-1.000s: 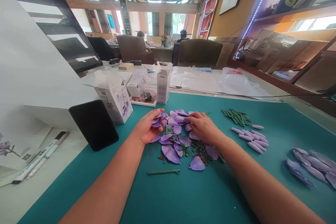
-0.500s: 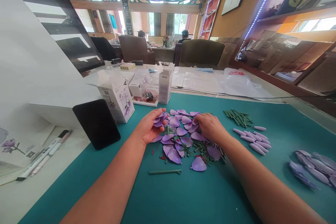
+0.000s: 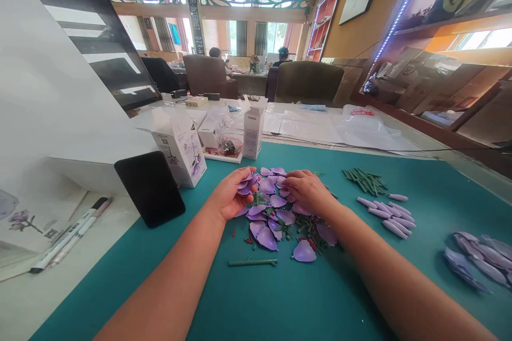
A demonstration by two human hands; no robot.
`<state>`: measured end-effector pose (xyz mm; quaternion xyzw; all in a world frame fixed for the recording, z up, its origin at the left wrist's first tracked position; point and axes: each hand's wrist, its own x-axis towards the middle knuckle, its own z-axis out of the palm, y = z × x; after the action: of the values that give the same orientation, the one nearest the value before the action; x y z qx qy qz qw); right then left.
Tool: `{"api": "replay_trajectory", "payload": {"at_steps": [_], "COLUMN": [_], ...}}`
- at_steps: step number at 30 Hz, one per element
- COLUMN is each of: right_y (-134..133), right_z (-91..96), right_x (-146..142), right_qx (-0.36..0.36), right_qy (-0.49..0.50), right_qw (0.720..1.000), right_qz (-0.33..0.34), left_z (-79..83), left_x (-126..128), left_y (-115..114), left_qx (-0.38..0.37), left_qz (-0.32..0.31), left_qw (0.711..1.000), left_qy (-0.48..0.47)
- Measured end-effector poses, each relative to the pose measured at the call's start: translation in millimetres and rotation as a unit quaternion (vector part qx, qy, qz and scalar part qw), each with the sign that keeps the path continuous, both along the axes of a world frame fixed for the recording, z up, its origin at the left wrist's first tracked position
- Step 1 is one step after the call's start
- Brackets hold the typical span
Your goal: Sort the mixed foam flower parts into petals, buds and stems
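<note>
Several purple plastic petals are gathered in my left hand, its fingers curled round them at the pile's left edge. My right hand reaches over the upper right of the pile, fingertips pinched down on a petal. Whether that petal is lifted, I cannot tell. Beneath both hands spreads a loose heap of purple petals mixed with small green pieces and red bits. One petal lies at the near edge, and a green stem piece rests in front of the heap.
Green stems, narrow purple pieces and bagged-looking purple pieces lie in groups to the right on the green mat. A black tablet-like slab, printed boxes and markers are at left. Two people sit far back.
My right hand has shifted left across the pile, from its right side toward the middle. My left hand keeps its petals in nearly the same spot.
</note>
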<state>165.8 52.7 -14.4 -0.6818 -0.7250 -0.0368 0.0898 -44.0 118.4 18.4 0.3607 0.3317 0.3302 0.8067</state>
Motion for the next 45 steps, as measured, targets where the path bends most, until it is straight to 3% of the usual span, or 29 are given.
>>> {"api": "replay_trajectory", "payload": {"at_steps": [7,14,16,18,21,22,24,26,32,35,38,41,45], "right_y": [18,23,20,16,9,6,2,-2,-5,-3,2,8,12], "right_z": [12.2,8.9,9.2,10.7,15.3,17.6,23.1,29.0,40.2,42.6,42.8,37.3,19.7], "right_x": [-17,-13,-11,-9,-12,-14,-21,-30,-57,-57,-45,-33,-35], "right_qx": [-0.032,-0.013,-0.015,-0.034,-0.055,-0.050,-0.023,0.012,0.118,0.135,0.169,0.118,0.000], "right_qy": [-0.022,0.079,0.160,0.336,0.593,0.627,0.645,0.619,0.374,0.316,0.324,0.252,0.108], "right_qw": [0.999,0.996,0.986,0.940,0.802,0.776,0.764,0.786,0.915,0.932,0.929,0.960,0.992], "right_qz": [-0.003,-0.033,-0.045,-0.054,-0.049,-0.042,-0.024,0.000,0.098,0.112,0.055,0.008,0.072], "left_z": [-3.0,-5.5,-6.0,-6.0,-5.4,-5.4,-5.8,-7.0,-10.8,-9.5,-5.9,-1.6,3.6], "left_x": [3,3,4,5,6,7,9,11,14,13,10,5,-2], "left_y": [-1,0,-1,-3,-7,-9,-11,-13,-15,-14,-9,-2,3], "left_qx": [-0.011,-0.006,-0.003,-0.002,-0.003,-0.003,-0.003,-0.002,-0.035,-0.054,-0.072,-0.072,-0.053], "left_qz": [-0.016,-0.022,-0.025,-0.031,-0.040,-0.043,-0.048,-0.057,-0.088,-0.095,-0.075,-0.038,0.023], "left_qw": [1.000,1.000,1.000,1.000,0.999,0.999,0.998,0.998,0.995,0.994,0.994,0.996,0.997], "left_qy": [0.005,-0.005,-0.004,0.002,0.017,0.022,0.028,0.029,0.015,-0.009,-0.027,-0.044,-0.050]}}
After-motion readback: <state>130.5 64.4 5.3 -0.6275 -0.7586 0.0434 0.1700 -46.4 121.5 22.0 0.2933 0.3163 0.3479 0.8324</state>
